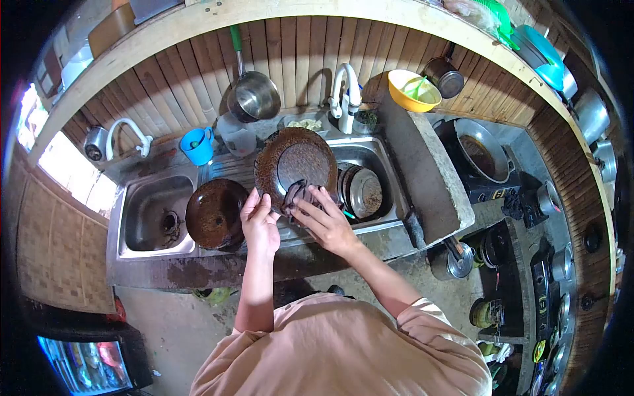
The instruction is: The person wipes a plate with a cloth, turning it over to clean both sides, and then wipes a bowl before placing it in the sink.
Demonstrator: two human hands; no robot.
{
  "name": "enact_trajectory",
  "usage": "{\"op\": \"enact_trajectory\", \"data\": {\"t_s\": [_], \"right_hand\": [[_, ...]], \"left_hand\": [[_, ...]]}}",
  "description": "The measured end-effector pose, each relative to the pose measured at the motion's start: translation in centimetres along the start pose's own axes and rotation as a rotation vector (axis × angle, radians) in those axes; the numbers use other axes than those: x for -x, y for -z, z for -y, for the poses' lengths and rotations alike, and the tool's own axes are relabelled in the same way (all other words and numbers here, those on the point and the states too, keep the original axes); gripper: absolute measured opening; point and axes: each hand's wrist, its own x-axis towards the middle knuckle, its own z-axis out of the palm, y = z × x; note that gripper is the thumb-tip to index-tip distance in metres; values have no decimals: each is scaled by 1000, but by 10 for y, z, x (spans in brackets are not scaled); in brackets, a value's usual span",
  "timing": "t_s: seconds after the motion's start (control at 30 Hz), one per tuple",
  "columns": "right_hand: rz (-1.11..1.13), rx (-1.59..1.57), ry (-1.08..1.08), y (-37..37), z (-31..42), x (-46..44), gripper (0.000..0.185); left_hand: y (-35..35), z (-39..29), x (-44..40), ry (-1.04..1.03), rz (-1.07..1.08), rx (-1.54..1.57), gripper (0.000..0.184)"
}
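Note:
A round brown speckled plate (294, 155) is held up, tilted, over the right sink basin's left side. My left hand (261, 221) grips its lower left rim, with the thumb on the near face. On the plate's lower part my right hand (328, 226) presses a dark, crumpled scrubbing cloth (298, 193), fingers bent over it. Left of my left hand stands another brown plate or bowl (216, 214) on the drainboard. Metal dishes (364, 191) sit in the right basin (389, 165), partly hidden behind the held plate.
The left basin (155, 214) has a drain and white faucet (129, 135). Behind the plate are a blue mug (197, 146), a clear plastic pitcher (236, 135) and another white faucet (345, 99). To the right, a concrete divider (429, 171) bears a yellow bowl (413, 92); a wok (485, 152) stands beyond.

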Motion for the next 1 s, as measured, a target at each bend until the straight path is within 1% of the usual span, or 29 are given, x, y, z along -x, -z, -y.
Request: {"op": "enact_trajectory", "data": {"t_s": [0.03, 0.1, 0.13, 0.23, 0.27, 0.3, 0.33, 0.37, 0.4, 0.43, 0.5, 0.53, 0.57, 0.63, 0.7, 0.77, 0.8, 0.9, 0.93, 1.0], "right_hand": [[-8, 6, -19, 2, -7, 4, 55], [-19, 12, -57, 2, -23, 12, 57], [-115, -95, -134, 1, -31, 14, 57], [-264, -117, -397, 8, -48, 17, 57], [-325, -125, -435, 7, -51, 16, 56], [-385, -132, -475, 15, -47, 6, 56], [-389, -123, -430, 22, -38, -9, 55], [-330, -101, -349, 22, -29, -21, 57], [-220, -95, -240, 22, -13, -33, 58], [-113, -88, -130, 23, -3, -40, 59], [-46, 2, -41, 20, -5, -37, 60], [-9, 43, 8, 17, -7, -37, 60], [-59, 8, -31, 19, -17, -38, 57], [-156, -77, -179, 20, -36, -37, 52], [-260, -100, -361, 19, -50, -35, 44], [-323, -275, -582, 17, -60, -33, 43], [-337, -271, -589, 18, -57, -37, 43], [-270, -69, -295, 17, -41, -51, 43], [-201, -87, -243, 17, -31, -55, 45], [-62, -69, -115, 12, -12, -57, 56]], "left_hand": [[1, -2, 0, 1, 25, -5, 44], [4, -4, -3, -28, 73, 5, 36], [6, -4, -5, -40, 99, 11, 32], [27, 3, -13, -45, 59, -5, 33], [32, 9, -14, -30, 22, -26, 34], [21, 5, -7, -4, -5, -81, 34], [19, 9, -6, 14, 40, -128, 33], [19, 13, -6, 34, 86, -176, 33], [20, 21, -6, 33, 116, -201, 33], [16, 25, -4, 41, 154, -176, 35], [13, 22, -3, -21, 282, -111, 37], [14, 21, -5, 1, 275, -124, 37], [17, 20, -5, 24, 264, -137, 37], [24, 17, -3, 50, 253, -155, 38], [24, 15, -4, 51, 269, -160, 38], [22, 12, -2, 44, 282, -166, 39], [20, 10, -1, 38, 286, -171, 39], [12, 10, -1, 53, 258, -226, 39], [16, 16, -3, 33, 227, -251, 38], [27, 28, -13, -13, 167, -303, 36]]}}
